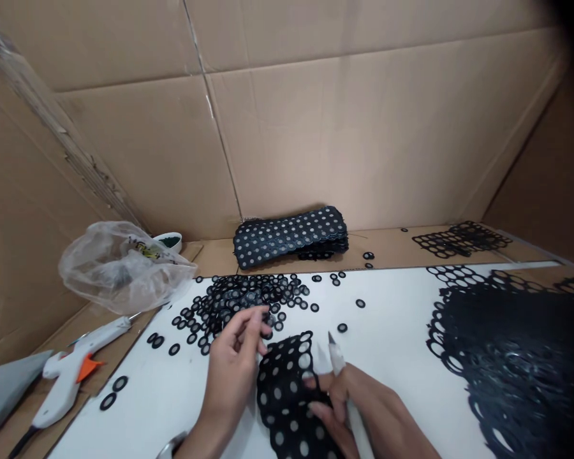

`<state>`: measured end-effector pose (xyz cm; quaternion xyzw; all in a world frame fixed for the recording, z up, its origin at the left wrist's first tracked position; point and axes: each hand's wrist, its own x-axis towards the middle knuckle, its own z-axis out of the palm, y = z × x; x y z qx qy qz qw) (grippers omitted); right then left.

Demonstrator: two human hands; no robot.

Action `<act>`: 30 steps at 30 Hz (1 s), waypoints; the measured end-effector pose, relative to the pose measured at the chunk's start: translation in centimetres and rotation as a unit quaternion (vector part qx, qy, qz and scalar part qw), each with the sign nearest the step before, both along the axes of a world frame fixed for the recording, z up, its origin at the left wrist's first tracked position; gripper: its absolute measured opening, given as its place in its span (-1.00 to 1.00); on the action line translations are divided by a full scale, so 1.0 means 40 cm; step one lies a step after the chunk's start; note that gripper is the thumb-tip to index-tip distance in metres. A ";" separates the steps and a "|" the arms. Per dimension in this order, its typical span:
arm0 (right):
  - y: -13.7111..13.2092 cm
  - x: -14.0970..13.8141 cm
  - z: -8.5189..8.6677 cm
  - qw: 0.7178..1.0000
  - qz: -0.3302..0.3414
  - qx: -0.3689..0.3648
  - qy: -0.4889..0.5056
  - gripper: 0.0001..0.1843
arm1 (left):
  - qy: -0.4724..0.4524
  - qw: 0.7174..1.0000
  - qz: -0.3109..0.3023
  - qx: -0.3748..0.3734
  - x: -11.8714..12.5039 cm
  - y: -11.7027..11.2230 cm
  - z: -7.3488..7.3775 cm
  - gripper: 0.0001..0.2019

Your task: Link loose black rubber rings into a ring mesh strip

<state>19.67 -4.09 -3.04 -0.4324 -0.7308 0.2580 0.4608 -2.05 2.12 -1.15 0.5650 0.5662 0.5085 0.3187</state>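
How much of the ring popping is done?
Done: a heap of loose rings lies on the white board, with emptied netting piled at right. In hand: the left hand and the right hand, holding a white pointed tool, work one dotted sheet. Left, it seems: a stack of dotted sheets at the back.

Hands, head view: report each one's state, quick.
Left hand: fingers pinched together by the black rings; grip on one cannot be told.
Right hand: closed on the white pointed tool.
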 end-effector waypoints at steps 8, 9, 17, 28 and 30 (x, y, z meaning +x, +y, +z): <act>0.025 0.036 0.036 0.986 0.034 -0.156 0.049 -0.83 | 0.152 0.974 -0.076 0.148 0.013 -0.033 0.016 -0.81; 0.023 0.038 0.045 0.982 0.038 -0.167 0.073 -0.83 | 0.168 0.964 -0.097 0.184 0.014 -0.041 0.024 -0.85; 0.016 0.059 0.106 0.952 0.069 -0.246 0.168 -0.64 | 0.217 0.910 -0.289 0.202 0.017 -0.070 0.030 -0.63; 0.002 0.023 0.048 0.989 0.045 -0.098 0.100 -0.69 | 0.168 0.927 -0.314 0.117 0.013 -0.078 0.049 -0.90; -0.010 0.010 0.033 0.995 0.038 -0.052 0.077 -0.70 | 0.171 0.929 -0.313 0.101 0.013 -0.076 0.053 -0.86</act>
